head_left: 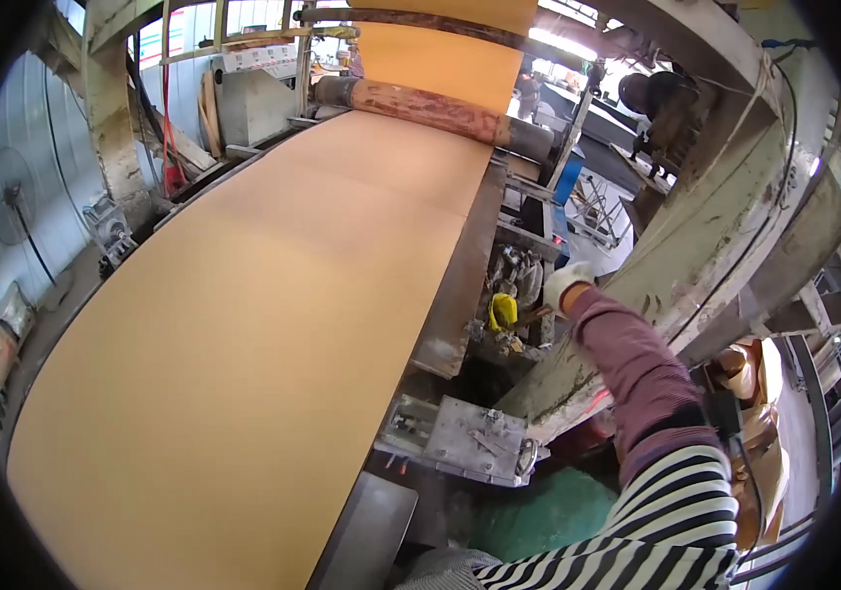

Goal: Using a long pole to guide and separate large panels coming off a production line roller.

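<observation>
My right hand (566, 281), in a white glove, reaches forward past the right side of a wide tan sheet (233, 344). It is beside the big painted steel column (676, 265) of the machine; its fingers are too small and turned away to make out. Just below and left of it are a short brown stick-like piece (535, 317) and a crumpled yellow thing (503, 312) among scraps. Whether the hand touches the stick I cannot tell. The sheet runs up to a worn reddish roller (430, 106) at the far end. My left hand is out of view.
A metal side plate (460, 285) runs along the sheet's right edge. Nearer stands a metal block with a bolted plate (477, 440), with a green rounded surface (543, 516) below it. A fan (12, 197) and a grey control cabinet (251, 106) are at the left.
</observation>
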`<state>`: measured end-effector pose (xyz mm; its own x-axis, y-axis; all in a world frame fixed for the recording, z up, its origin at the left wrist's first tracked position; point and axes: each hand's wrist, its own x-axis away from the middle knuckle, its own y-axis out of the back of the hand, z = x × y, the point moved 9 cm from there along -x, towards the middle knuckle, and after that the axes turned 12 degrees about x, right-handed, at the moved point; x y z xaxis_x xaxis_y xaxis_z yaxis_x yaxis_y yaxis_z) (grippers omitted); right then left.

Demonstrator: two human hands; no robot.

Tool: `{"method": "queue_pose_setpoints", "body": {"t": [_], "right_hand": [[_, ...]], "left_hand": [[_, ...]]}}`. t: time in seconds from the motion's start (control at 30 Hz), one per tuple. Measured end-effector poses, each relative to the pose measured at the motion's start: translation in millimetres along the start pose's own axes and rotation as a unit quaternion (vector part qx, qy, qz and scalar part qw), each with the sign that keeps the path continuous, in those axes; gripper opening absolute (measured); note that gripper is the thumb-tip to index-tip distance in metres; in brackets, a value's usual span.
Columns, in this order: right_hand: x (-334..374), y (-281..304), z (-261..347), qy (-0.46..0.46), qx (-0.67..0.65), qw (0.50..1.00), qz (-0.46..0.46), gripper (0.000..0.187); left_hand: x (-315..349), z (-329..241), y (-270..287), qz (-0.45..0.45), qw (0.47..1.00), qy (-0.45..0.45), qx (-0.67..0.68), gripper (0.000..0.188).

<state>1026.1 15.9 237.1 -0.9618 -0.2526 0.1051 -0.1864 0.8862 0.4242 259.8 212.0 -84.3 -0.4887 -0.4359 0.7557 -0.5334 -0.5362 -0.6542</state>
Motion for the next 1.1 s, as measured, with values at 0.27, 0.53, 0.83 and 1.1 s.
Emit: {"method": "queue_pose_setpoints", "body": {"t": [0.27,0.53,0.83,1.1], "right_hand": [[98.3,83.0,-107.5,0.048,-0.076,0.995,-0.050,0.032],[52.9,-54.7,11.7,0.038,-0.248,0.940,0.232,0.036],[21.3,18.1,-101.9,0.044,-0.301,0.951,0.050,0.029],[86.9,194.4,174.0,0.194,-0.852,0.485,-0.029,0.035]], "left_hand": [[-5.8,13.4,-29.3,0.073,0.996,0.023,-0.043,0.034],[13.7,-22.0,-1.0,0.048,0.998,-0.028,-0.040,0.033],[33.3,-80.4,3.8,0.029,0.991,-0.128,0.027,0.032],[44.0,-126.8,25.9,-0.039,0.967,-0.219,0.124,0.032]]}}
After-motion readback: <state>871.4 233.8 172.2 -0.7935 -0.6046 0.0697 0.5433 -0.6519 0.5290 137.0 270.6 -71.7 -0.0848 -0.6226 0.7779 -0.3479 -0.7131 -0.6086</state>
